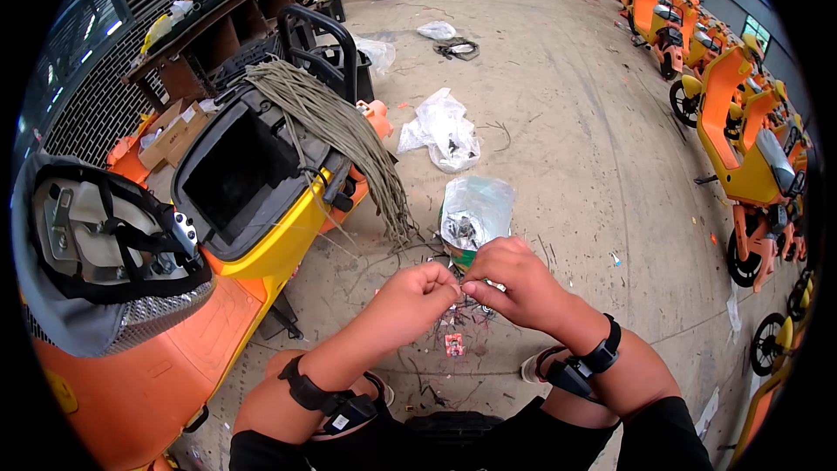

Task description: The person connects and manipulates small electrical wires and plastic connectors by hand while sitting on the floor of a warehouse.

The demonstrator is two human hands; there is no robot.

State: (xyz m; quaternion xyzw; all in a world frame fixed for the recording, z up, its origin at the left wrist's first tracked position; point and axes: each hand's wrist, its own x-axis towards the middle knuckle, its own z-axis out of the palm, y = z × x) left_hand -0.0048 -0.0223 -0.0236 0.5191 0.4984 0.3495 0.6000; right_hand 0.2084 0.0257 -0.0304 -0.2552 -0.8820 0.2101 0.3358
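"What's the left hand (pixel 420 294) doing?"

"Pinching, thumb against forefinger, to the right of the scooter (pixel 283 231). The right hand (pixel 514 282) pinches as well, farther out from the scooter, so that both sets of fingertips nearly meet. Held like that, I'd say, each steadies the other's fine work."

"Why is the scooter so close?"

"It's the largest thing within reach, and it seems to double as a stand, its open compartment (pixel 235 183) giving a broad rim."

"And the cord bundle (pixel 340 131)?"

"Draped over the scooter's far right edge, loose ends hanging toward the floor (pixel 575 122). Laid that way, the strands lie together and should come away easily, one by one."

"The clear bag (pixel 481 202)?"

"On the scooter's right, with something green showing under it. It sits just beyond both hands, presumably for easy reach."

"Anything smaller?"

"A little orange-red square (pixel 454 345), flat on the floor to the scooter's right, among scraps (pixel 433 395). It looks dropped rather than placed."

"So where's the thing being handled?"

"At those fingertips, right of the scooter, if there is one. It's too small to make out, so I can't tell what, if anything, they grip."
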